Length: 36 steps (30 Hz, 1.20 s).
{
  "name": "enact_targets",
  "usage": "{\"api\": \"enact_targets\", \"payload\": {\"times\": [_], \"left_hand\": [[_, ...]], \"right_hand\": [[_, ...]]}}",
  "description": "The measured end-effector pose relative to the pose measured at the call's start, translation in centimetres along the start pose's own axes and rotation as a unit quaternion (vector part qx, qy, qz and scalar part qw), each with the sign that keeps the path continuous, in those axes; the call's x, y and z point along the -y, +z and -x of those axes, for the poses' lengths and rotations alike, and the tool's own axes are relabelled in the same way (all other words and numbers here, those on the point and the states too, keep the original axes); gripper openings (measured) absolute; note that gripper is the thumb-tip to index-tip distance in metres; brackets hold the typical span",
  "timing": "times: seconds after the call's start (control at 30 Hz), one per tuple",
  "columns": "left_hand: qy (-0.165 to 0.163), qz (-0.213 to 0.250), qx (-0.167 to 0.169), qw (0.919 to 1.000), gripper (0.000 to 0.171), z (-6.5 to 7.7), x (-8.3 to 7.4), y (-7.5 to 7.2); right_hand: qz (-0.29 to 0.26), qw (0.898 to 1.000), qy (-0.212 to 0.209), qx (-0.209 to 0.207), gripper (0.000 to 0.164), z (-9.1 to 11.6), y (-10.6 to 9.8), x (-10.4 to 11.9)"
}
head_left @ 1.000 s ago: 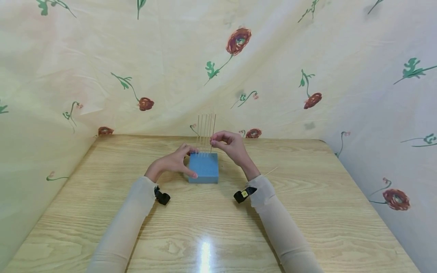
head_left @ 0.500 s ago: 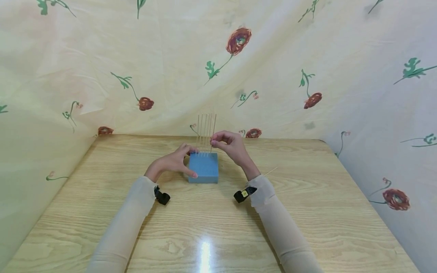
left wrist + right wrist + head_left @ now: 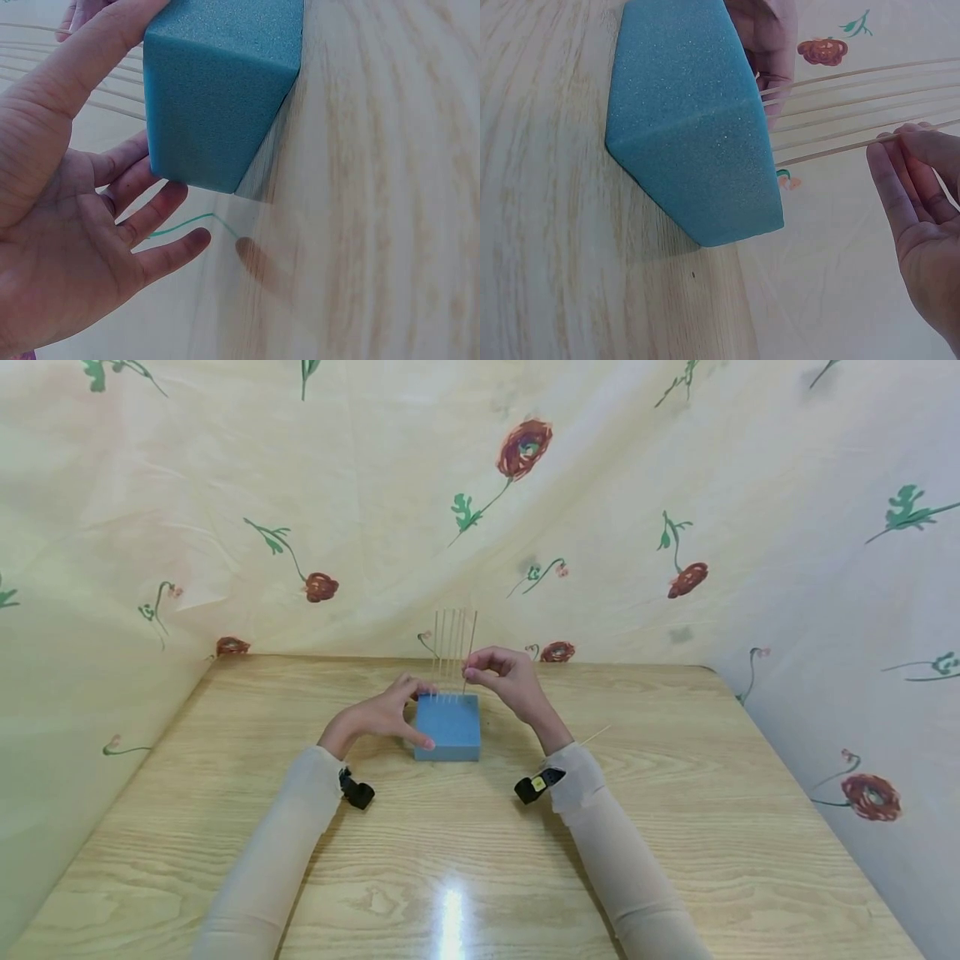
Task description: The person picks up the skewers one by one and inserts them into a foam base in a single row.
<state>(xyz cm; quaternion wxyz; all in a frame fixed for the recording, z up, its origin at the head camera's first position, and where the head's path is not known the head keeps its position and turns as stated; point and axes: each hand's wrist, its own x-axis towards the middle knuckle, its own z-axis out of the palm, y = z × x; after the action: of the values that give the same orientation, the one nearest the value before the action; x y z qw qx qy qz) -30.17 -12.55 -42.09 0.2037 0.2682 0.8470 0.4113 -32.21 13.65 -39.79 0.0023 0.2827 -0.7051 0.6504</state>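
A blue foam block (image 3: 448,728) lies on the wooden table. Several thin wooden skewers (image 3: 855,76) stand in a row along its far edge. My left hand (image 3: 378,714) holds the block from the left, thumb at the near side and fingers around the far side; in the left wrist view the outer fingers (image 3: 180,251) are spread. Between thumb and fingertips, my right hand (image 3: 513,683) pinches the rightmost skewer (image 3: 825,154), which leans slightly right. Its lower end meets the block's top; how deep it sits cannot be seen.
Another skewer (image 3: 597,735) lies on the table (image 3: 675,827), partly hidden by the right forearm. A cream cloth (image 3: 375,485) with printed flowers hangs behind and at both sides. A black wrist camera (image 3: 356,791) is strapped to the left sleeve, another (image 3: 531,788) to the right.
The top of the pinched skewer has tilted very slightly to the right. Both hands and the block hold almost the same place.
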Motion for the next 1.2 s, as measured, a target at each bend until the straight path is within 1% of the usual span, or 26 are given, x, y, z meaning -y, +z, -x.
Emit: {"api": "enact_targets", "payload": {"times": [0.17, 0.27, 0.47, 0.73, 0.9, 1.03, 1.2], "left_hand": [[-0.003, 0.000, 0.001, 1.0000, 0.095, 0.0, -0.1, 0.0], [-0.003, -0.001, 0.000, 1.0000, 0.096, -0.1, 0.2, 0.0], [-0.002, 0.005, 0.001, 1.0000, 0.096, -0.1, 0.3, 0.1], [0.002, 0.002, 0.001, 1.0000, 0.098, -0.1, 0.1, 0.0], [0.004, -0.003, 0.002, 1.0000, 0.097, 0.0, -0.1, -0.1], [0.013, -0.003, 0.002, 0.9999, 0.095, 0.1, -0.2, -0.1], [0.012, -0.004, -0.002, 0.9999, 0.092, 0.2, -0.2, 0.0]], "right_hand": [[-0.004, 1.000, -0.001, 0.001, 0.013, 0.0, 0.0, -0.1], [-0.003, 1.000, 0.000, 0.002, 0.014, 0.0, 0.0, -0.1], [-0.002, 1.000, 0.007, 0.003, 0.013, 0.0, 0.2, 0.0], [0.019, 1.000, 0.016, 0.002, 0.014, 0.0, 0.0, 0.2], [0.032, 0.999, 0.028, 0.004, 0.015, -0.1, -0.2, 0.5], [0.043, 0.998, 0.032, 0.012, 0.017, -0.1, -0.4, 0.6], [0.039, 0.998, 0.048, 0.016, 0.022, -0.1, -0.9, 0.7]]}}
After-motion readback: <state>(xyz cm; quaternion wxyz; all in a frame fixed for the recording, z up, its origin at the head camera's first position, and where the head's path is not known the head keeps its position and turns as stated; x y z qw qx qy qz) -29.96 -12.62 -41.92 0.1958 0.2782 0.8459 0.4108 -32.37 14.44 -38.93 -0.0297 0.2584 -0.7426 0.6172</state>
